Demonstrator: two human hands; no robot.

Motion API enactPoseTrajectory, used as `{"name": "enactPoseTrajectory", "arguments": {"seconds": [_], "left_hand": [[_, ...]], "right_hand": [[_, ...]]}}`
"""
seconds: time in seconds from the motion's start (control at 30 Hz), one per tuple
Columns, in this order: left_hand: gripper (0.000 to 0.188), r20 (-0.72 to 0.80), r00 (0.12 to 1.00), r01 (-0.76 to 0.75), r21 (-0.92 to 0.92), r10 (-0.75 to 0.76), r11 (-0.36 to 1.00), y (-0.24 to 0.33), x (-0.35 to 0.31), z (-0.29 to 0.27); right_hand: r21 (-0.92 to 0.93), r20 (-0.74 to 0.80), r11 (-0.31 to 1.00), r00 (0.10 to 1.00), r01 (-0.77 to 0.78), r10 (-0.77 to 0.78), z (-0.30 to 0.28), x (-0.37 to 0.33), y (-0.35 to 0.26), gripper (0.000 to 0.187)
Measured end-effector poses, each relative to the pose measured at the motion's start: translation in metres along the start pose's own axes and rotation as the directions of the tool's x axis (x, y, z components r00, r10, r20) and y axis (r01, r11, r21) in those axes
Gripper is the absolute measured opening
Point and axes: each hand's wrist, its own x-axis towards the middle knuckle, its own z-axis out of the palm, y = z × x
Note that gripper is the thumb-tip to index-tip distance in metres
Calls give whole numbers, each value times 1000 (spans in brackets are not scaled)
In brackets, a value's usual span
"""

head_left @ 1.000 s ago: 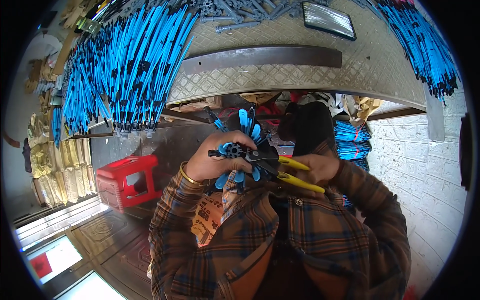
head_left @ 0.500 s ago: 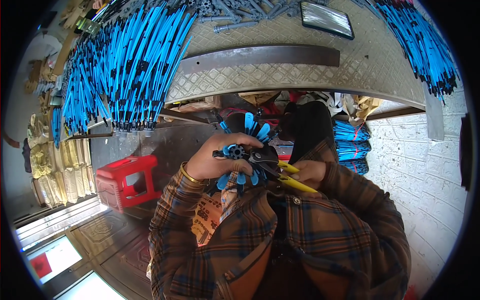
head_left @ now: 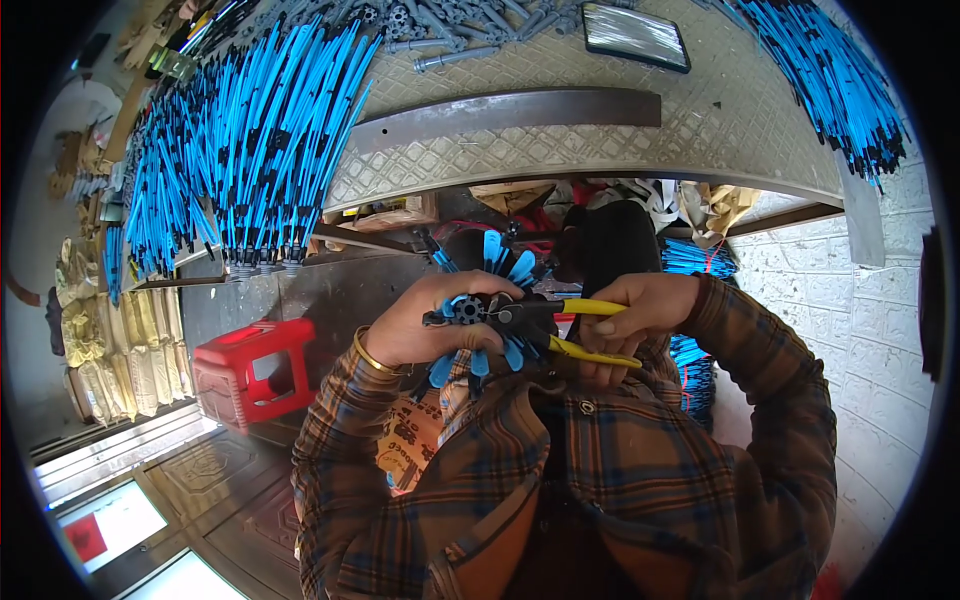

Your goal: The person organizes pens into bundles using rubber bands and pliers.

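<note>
R hand has shifted up & outward vs. half a sec ago, and the yellow handles now stand wider apart; L hand is abt where it was. R fingers grip black-headed pliers w/ yellow-sleeved handles, one handle nr the thumb, the other by the lower fingers. L fingers are closed round a black round slotted plastic hub, held btwn thumb & index; flat bright-blue rounded strips fan out above & below those fingers. Pliers' head is right beside the hub, btwn L fingertips & R fingers; can't tell if jaws touch it.

Ahead of both hands' fingers: patterned grey worktop w/ long dark flat bar; farther off, grey flanged plastic tubes. Fwd-left of L fingers: big pile of thin blue-and-black rods. Left of & below L fingers: red plastic stool.
</note>
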Motion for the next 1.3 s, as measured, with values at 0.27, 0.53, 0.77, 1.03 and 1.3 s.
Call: {"name": "enactPoseTrajectory", "arguments": {"seconds": [0.27,0.53,0.77,1.03,1.3], "left_hand": [[50,-12,998,-55,57,56,997,-4,-3,-3],[49,-8,988,-155,92,156,984,-9,-3,-3],[47,55,981,-193,93,189,977,-7,0,-7],[47,67,967,-253,102,247,962,-10,1,-7],[48,138,954,-276,54,266,960,-15,2,-13]], "right_hand": [[-23,48,1000,999,-13,14,-6,7,2,27],[-103,60,995,998,15,-9,-14,20,13,26],[-64,63,996,996,68,-64,-12,23,19,27],[-108,38,988,993,112,-108,-13,29,27,26],[-198,53,959,979,203,-196,-21,46,61,29]]}}
